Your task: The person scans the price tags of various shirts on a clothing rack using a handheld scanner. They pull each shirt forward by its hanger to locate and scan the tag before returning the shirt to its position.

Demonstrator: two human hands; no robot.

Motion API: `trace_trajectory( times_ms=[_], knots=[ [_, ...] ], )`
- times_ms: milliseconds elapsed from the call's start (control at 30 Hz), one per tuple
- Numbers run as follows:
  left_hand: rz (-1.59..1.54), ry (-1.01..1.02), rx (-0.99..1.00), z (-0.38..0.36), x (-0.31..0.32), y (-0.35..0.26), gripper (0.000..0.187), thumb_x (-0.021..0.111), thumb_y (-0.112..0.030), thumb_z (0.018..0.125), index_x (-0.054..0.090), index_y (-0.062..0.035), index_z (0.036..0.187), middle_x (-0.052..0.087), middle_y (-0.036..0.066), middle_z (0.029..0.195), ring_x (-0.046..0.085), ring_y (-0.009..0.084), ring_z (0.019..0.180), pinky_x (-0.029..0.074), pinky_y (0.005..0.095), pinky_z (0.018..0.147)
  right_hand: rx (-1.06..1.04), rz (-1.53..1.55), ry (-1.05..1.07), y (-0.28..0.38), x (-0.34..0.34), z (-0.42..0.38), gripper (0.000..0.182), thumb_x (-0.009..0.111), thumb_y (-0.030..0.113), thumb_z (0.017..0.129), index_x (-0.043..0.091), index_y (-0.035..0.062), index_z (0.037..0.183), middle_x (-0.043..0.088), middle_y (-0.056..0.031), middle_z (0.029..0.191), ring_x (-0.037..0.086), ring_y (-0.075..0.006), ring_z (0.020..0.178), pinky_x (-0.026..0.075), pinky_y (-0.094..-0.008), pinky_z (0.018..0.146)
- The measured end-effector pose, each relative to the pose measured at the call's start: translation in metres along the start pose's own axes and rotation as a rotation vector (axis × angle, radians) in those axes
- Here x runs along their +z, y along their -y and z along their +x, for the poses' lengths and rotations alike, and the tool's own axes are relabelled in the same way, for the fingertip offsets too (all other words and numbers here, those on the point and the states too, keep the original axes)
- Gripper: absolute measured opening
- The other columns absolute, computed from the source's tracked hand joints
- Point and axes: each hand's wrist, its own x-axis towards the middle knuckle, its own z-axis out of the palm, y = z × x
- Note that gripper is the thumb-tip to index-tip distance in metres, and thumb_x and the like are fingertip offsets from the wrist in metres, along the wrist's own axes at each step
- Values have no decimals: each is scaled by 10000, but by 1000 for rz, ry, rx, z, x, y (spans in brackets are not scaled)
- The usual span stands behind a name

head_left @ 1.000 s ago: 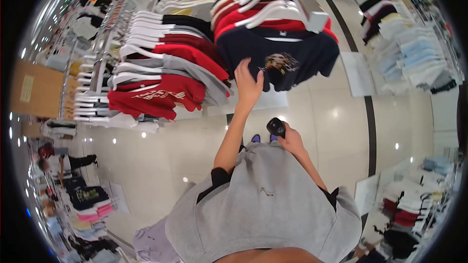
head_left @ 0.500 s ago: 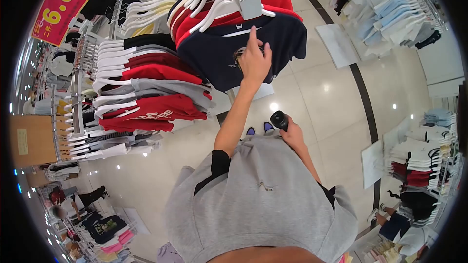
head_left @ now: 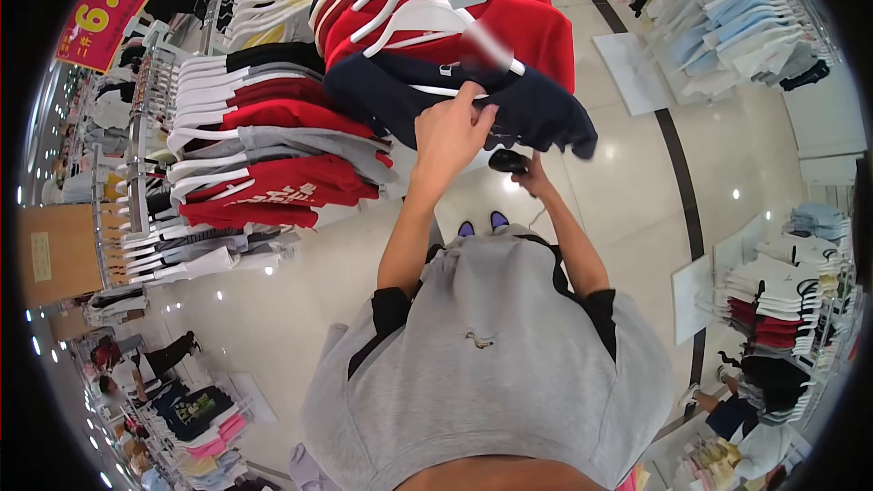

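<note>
My left hand (head_left: 452,138) is closed at the neckline of a navy shirt (head_left: 373,91), which hangs on a white hanger (head_left: 427,16) at the front of a rack. The shirt's lower part is bunched and tilted toward me. Just below its right side, my right hand (head_left: 536,177) is wrapped round a black handheld device (head_left: 507,161). A blurred white and reddish patch shows above the neckline; I cannot make out what it is. Red shirts (head_left: 536,32) hang right behind the navy one.
Grey, red and black garments (head_left: 300,150) hang on a rack at the left, below a red price sign (head_left: 114,5). More clothing racks (head_left: 727,18) stand at the right. A person (head_left: 136,377) is at the lower left, another (head_left: 732,418) at the lower right.
The left hand has moved down and left and closed on the navy shirt, which has come forward from the red ones. The right hand and device have moved up toward it.
</note>
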Motion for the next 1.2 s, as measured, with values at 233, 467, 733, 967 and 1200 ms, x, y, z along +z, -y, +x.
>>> trace_trajectory(
  times_ms=[233, 467, 733, 967, 1200],
  knots=[
    [-388, -206, 0, -46, 51, 66, 447, 646, -113, 874, 493, -11, 1281, 649, 85, 860, 648, 241, 783, 518, 350, 735, -153, -464, 61, 33, 10, 13, 613, 720, 227, 680, 551, -15, 1217, 665, -169, 955, 643, -314, 877, 503, -393, 775],
    [207, 543, -221, -181, 187, 182, 593, 743, -218, 827, 470, -30, 1318, 608, 143, 1117, 617, 249, 1010, 496, 379, 878, 104, 573, 228, 193, -6, -90, 409, 593, 26, 751, 575, -41, 1155, 697, -144, 932, 677, -240, 741, 533, -318, 635],
    [-1121, 398, -175, -111, 154, 99, 219, 590, -106, 929, 592, 9, 1117, 639, 26, 958, 595, 100, 876, 487, 264, 814, 57, 695, 238, 204, -25, -100, 444, 569, 42, 766, 523, -43, 1200, 645, -189, 1033, 675, -265, 775, 542, -334, 642],
    [-1173, 331, -343, -118, 155, 104, 277, 624, -124, 918, 620, 30, 1149, 671, 33, 1020, 617, 93, 882, 514, 249, 780, 49, 728, 29, 217, -24, -114, 447, 556, 23, 794, 479, -43, 1229, 606, -170, 1080, 690, -303, 889, 549, -332, 653],
    [-973, 225, -324, -128, 162, 100, 313, 652, -160, 881, 611, 33, 1123, 699, 94, 974, 645, 150, 888, 502, 298, 797, 70, 680, -34, 202, -27, -122, 505, 571, 8, 775, 464, -37, 1266, 570, -140, 1123, 684, -325, 950, 556, -348, 657]
  ],
)
